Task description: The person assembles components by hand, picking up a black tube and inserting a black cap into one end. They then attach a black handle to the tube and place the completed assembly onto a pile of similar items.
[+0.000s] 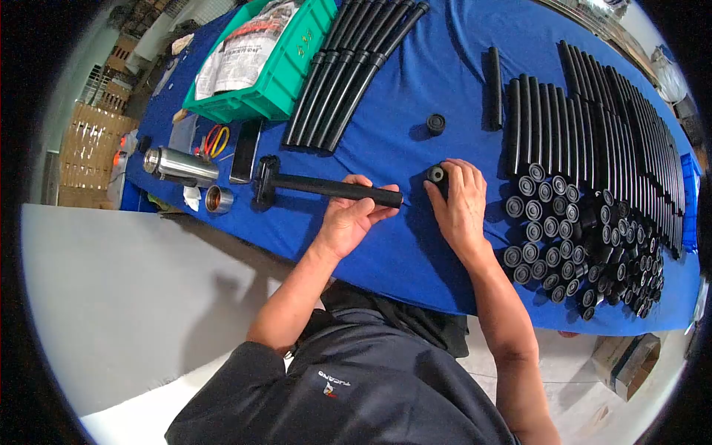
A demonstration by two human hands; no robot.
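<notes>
My left hand (348, 219) is closed around the handle of a black mallet (304, 184). The mallet's head points left, and the handle's dark end sticks out past my fingers on the right. My right hand (458, 200) is wrapped around a small round black cap (435, 174), with a pale ring visible on its upper face; my fingers hide the rest. A single black cap (435, 124) stands on the blue cloth (400, 96) just beyond that hand. Between my two hands there is a narrow gap.
Black tubes (549, 126) lie in rows at the right, with many caps (552, 230) below them. More capped tubes (326, 100) lie beside a green crate (280, 70) holding newspaper. A steel flask (182, 167), metal cup (219, 199), scissors (215, 141) and phone (245, 152) are at the left.
</notes>
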